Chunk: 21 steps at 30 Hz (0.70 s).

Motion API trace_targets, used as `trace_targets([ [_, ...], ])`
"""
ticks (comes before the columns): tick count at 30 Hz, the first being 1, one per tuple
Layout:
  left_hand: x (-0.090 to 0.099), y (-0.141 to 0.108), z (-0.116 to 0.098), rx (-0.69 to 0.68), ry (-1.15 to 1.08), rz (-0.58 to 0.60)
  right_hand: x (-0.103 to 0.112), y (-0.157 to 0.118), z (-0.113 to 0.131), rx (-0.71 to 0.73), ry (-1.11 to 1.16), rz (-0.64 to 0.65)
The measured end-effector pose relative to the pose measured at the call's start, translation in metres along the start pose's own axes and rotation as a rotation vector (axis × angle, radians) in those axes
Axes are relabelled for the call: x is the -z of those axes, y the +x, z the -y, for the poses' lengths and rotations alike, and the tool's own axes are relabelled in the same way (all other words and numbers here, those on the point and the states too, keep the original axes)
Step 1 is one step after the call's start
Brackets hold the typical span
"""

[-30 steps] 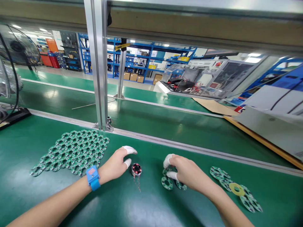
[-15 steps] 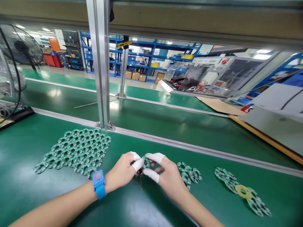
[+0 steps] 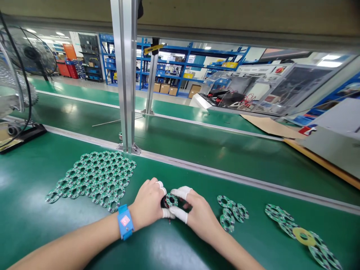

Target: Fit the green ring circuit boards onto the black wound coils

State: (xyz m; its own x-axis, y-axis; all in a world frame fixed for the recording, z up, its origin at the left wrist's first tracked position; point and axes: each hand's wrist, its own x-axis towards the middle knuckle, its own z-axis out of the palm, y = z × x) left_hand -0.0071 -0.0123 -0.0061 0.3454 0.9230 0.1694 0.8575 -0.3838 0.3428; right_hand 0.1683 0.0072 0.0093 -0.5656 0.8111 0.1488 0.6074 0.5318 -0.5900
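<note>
Ring (image 3: 175,203) at six o'clock in my view stands tilted just beside the dark coil (image 3: 164,203); whether they touch, I cannot tell. My right grip (image 3: 201,213) is parted by only the ring's width, pinching its edges; my left grip (image 3: 147,200) curls closed around the coil. To do this well, I should brace the coil, hold the ring square and press its rim evenly. Loose rings (image 3: 234,210) lie at three o'clock from it on the tabletop (image 3: 157,249).
</note>
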Motion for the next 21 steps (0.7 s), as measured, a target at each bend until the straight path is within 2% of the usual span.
trace_targets([
  [9, -0.004, -0.001, -0.001, -0.004, 0.076, -0.027, -0.002, -0.005, 0.003, 0.129, -0.341, -0.079],
  [15, -0.006, -0.001, -0.001, 0.001, 0.074, -0.038, -0.006, -0.006, -0.005, 0.187, -0.318, -0.145],
  [21, -0.006, -0.002, -0.001, -0.001, 0.072, -0.039, -0.006, -0.005, -0.006, 0.199, -0.292, -0.155],
])
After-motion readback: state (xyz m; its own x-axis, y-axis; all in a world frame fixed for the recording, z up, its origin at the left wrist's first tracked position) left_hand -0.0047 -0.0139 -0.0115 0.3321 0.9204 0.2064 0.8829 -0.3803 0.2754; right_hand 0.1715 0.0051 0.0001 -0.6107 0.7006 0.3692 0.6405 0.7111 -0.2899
